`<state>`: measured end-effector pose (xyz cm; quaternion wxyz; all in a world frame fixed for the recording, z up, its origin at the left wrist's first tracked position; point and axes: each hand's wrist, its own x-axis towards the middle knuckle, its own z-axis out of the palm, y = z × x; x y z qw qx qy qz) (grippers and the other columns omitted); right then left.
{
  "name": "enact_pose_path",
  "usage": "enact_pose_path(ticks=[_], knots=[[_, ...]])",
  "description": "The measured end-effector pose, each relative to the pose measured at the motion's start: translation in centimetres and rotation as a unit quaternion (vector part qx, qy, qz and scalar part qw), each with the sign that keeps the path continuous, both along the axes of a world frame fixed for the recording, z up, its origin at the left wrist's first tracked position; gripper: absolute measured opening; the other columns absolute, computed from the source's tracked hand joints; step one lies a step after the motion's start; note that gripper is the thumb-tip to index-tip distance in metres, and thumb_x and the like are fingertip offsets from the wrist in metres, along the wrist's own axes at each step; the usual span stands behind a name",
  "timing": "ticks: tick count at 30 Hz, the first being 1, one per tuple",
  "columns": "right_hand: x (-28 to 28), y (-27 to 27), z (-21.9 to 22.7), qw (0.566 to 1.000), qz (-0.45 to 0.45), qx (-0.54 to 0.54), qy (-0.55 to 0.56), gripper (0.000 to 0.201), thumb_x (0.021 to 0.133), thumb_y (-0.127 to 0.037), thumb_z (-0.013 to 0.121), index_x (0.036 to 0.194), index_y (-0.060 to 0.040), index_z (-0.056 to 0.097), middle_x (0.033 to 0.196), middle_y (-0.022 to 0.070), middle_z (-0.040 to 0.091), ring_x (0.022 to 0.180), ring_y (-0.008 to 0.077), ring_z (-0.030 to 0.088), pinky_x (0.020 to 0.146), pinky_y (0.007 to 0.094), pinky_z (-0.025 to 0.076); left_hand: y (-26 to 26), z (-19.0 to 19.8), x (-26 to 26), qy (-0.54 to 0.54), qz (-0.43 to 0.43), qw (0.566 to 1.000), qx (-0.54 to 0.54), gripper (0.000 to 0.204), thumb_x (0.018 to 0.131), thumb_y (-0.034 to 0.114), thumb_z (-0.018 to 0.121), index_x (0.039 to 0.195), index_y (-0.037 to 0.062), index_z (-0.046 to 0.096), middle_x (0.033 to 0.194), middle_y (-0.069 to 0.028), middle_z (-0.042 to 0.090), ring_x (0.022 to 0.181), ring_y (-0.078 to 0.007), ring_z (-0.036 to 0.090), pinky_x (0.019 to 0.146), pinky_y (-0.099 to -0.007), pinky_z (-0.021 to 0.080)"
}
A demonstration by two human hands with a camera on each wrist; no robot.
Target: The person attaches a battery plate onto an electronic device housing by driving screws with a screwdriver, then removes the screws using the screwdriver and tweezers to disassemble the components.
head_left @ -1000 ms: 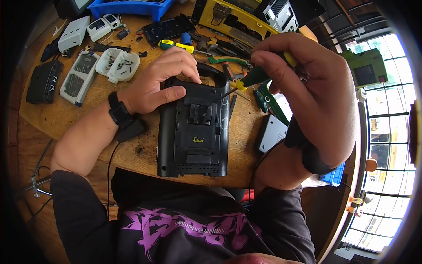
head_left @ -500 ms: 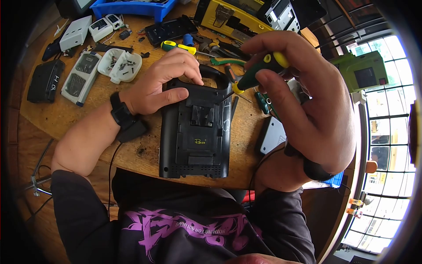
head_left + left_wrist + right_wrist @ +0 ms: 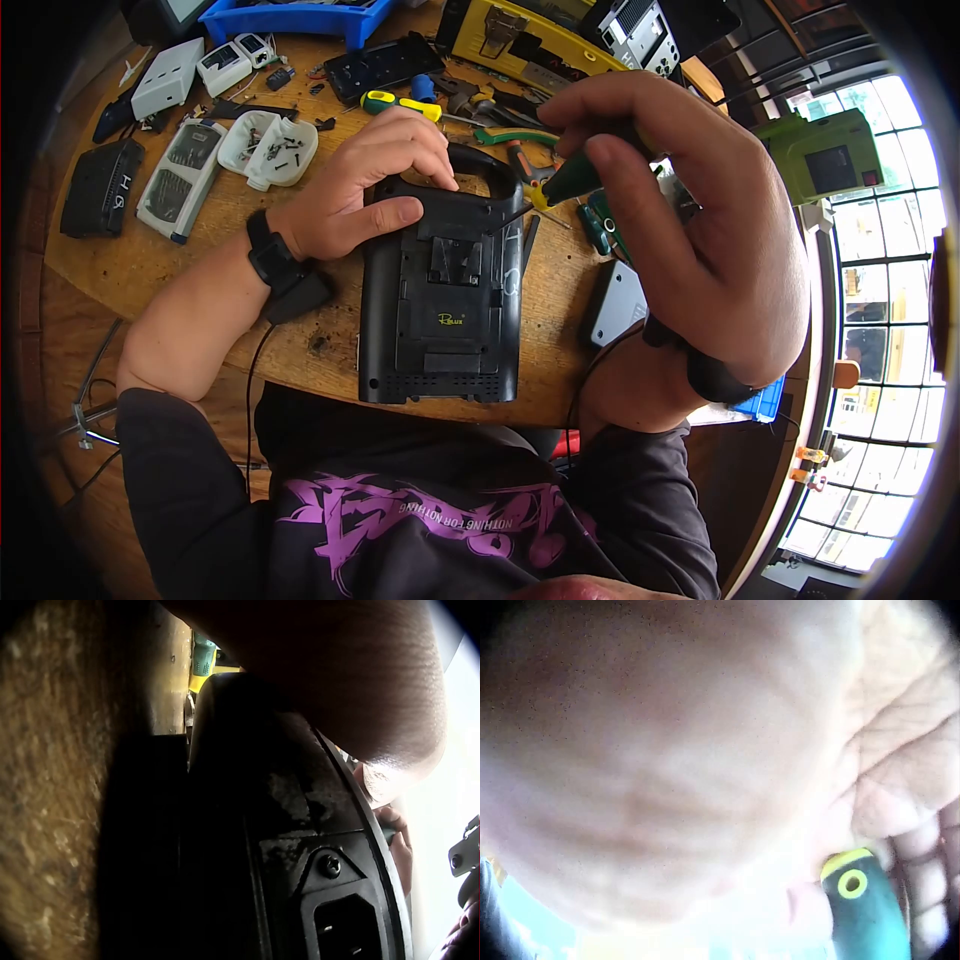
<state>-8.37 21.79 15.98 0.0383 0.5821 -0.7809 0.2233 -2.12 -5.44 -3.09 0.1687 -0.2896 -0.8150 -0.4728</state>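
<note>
A black device case (image 3: 445,290) with a carry handle lies flat on the wooden bench in the head view, a plate marked with a small yellow logo facing up. My left hand (image 3: 375,175) rests on its upper left part, thumb along the face and index fingertip near the handle. A green and yellow screwdriver (image 3: 573,181) is held by my right hand (image 3: 700,210), its shaft slanting down to the case's upper right side. The screwdriver handle (image 3: 870,919) also shows against the fingers in the right wrist view. A power socket (image 3: 345,930) appears on the case's side in the left wrist view.
A white two-part tray (image 3: 265,150) with screws and a bit case (image 3: 182,178) stand at left. Behind the case lie a second screwdriver (image 3: 400,104), pliers and a yellow machine (image 3: 540,50). A grey box (image 3: 617,303) sits right of the case.
My right hand's fingers have shifted round the screwdriver handle; its yellow end, visible half a second ago, is now behind them. The left hand stays on the case.
</note>
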Motion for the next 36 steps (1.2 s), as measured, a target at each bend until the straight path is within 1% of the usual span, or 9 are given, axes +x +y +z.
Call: enact_pose_path(ticks=[7,9,10,12,19,21,24,30,36], knots=[[0.5,-0.4,0.9,0.992,-0.097,0.072,-0.022,0.02,0.106,-0.005,0.064,0.122,0.0048,0.071,0.107,0.0123,0.076,0.093,0.0158,0.072,0.085,0.0276,0.053,-0.1,0.0,0.0,0.003,0.001,1.0,-0.008,0.057,0.105,0.058,0.059,0.113,0.0038,0.074,0.117,-0.01,0.068,0.126,-0.0319,0.057,0.117,-0.0488,0.04],[0.6,-0.7,1.2,0.98,-0.15,0.111,-0.073,0.022,0.106,-0.005,0.063,0.124,0.0052,0.071,0.108,0.0132,0.076,0.096,0.0176,0.073,0.087,0.0287,0.054,0.0,0.1,0.0,0.002,-0.001,1.0,-0.005,0.057,0.105,0.058,0.059,0.113,0.0037,0.074,0.117,-0.01,0.068,0.126,-0.0319,0.057,0.117,-0.0487,0.04],[0.3,-0.5,0.9,0.98,-0.15,0.111,-0.074,0.022,0.106,-0.005,0.063,0.124,0.0052,0.071,0.108,0.0132,0.076,0.096,0.0176,0.073,0.087,0.0287,0.054,0.0,0.1,0.0,0.001,-0.002,1.0,-0.002,0.058,0.105,0.058,0.059,0.113,0.0036,0.074,0.117,-0.01,0.068,0.126,-0.0319,0.057,0.118,-0.0487,0.04],[-0.3,0.3,0.0,0.999,-0.003,0.011,0.03,0.024,0.106,-0.006,0.062,0.125,0.0062,0.07,0.109,0.0143,0.076,0.099,0.0196,0.073,0.089,0.0303,0.054,0.0,0.1,0.0,-0.003,-0.002,1.0,-0.001,0.058,0.104,0.059,0.059,0.113,0.0035,0.074,0.118,-0.01,0.068,0.127,-0.032,0.057,0.118,-0.0487,0.039],[0.7,-0.1,0.4,0.999,-0.019,0.014,-0.033,0.024,0.105,-0.006,0.063,0.125,0.0057,0.07,0.109,0.0134,0.076,0.098,0.0194,0.072,0.088,0.0316,0.054,-0.1,0.1,0.0,-0.005,-0.001,1.0,-0.006,0.059,0.104,0.059,0.059,0.113,0.0035,0.075,0.118,-0.01,0.069,0.129,-0.0326,0.057,0.119,-0.0493,0.039],[0.9,-0.1,0.6,0.992,-0.078,0.026,-0.096,0.022,0.105,-0.008,0.066,0.122,0.0036,0.071,0.107,0.0112,0.076,0.095,0.0183,0.07,0.084,0.0315,0.054,0.0,0.1,0.0,-0.005,0.0,1.0,-0.007,0.058,0.104,0.059,0.059,0.114,0.0036,0.075,0.119,-0.01,0.069,0.129,-0.0327,0.057,0.119,-0.0493,0.039],[0.7,-0.6,1.1,0.983,-0.14,0.06,-0.101,0.022,0.104,-0.011,0.069,0.121,0.002,0.073,0.103,0.0094,0.076,0.091,0.0174,0.068,0.083,0.0317,0.052,0.0,0.1,0.0,-0.007,0.0,1.0,-0.008,0.058,0.104,0.059,0.059,0.114,0.0038,0.075,0.119,-0.0099,0.069,0.129,-0.0327,0.057,0.119,-0.0494,0.039],[-0.3,-0.1,-0.3,1.0,0.002,-0.013,0.008,0.026,0.102,-0.009,0.067,0.125,0.0012,0.072,0.103,0.0105,0.077,0.091,0.0173,0.072,0.085,0.0312,0.05,-0.2,0.0,0.0,-0.001,0.0,1.0,-0.014,0.058,0.104,0.059,0.059,0.114,0.0038,0.074,0.119,-0.0098,0.069,0.129,-0.0325,0.057,0.119,-0.0492,0.039],[0.8,-0.1,0.6,0.998,-0.03,0.034,-0.033,0.028,0.102,-0.004,0.065,0.128,0.0018,0.071,0.105,0.0118,0.077,0.094,0.0166,0.073,0.085,0.0307,0.052,-0.1,0.0,0.0,0.0,0.0,1.0,-0.011,0.059,0.104,0.059,0.059,0.114,0.0032,0.074,0.118,-0.0102,0.069,0.128,-0.0327,0.057,0.118,-0.0491,0.04]])
